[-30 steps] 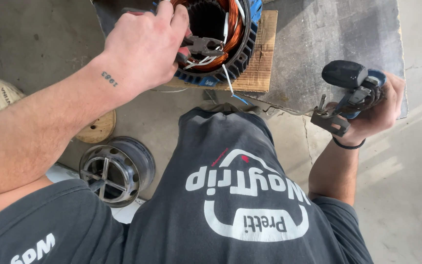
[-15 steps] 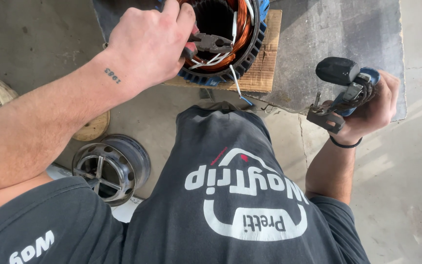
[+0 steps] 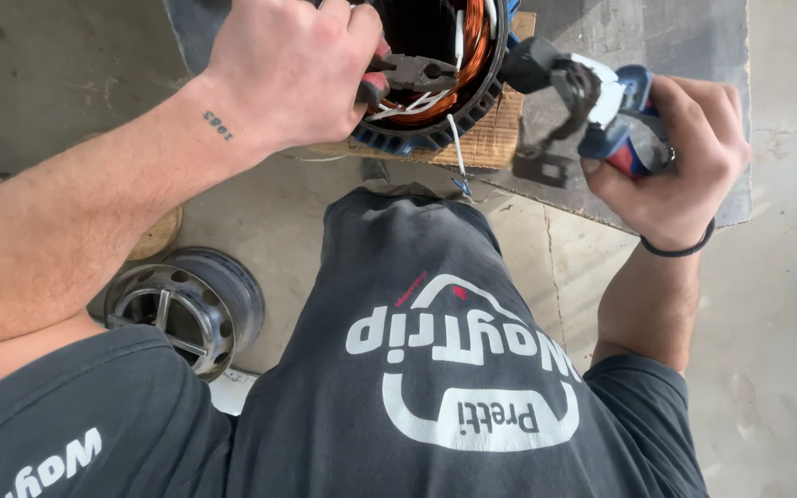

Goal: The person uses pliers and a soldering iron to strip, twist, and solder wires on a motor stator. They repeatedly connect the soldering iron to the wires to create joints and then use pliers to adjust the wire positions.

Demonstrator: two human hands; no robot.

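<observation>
Right hand [image 3: 684, 148], clutching tool [image 3: 601, 101], nearer stator [image 3: 435, 65]

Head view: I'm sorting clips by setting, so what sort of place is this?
Likely a motor repair workshop: a stator with copper windings on a wood block, pliers in the left hand, bare concrete floor.

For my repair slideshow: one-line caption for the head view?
Left hand works pliers into a motor stator's copper windings; right hand holds a power tool.

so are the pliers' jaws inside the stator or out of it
Inside. The pliers, gripped by the left hand, have their jaws over the copper windings within the stator ring, among white wires.
</observation>
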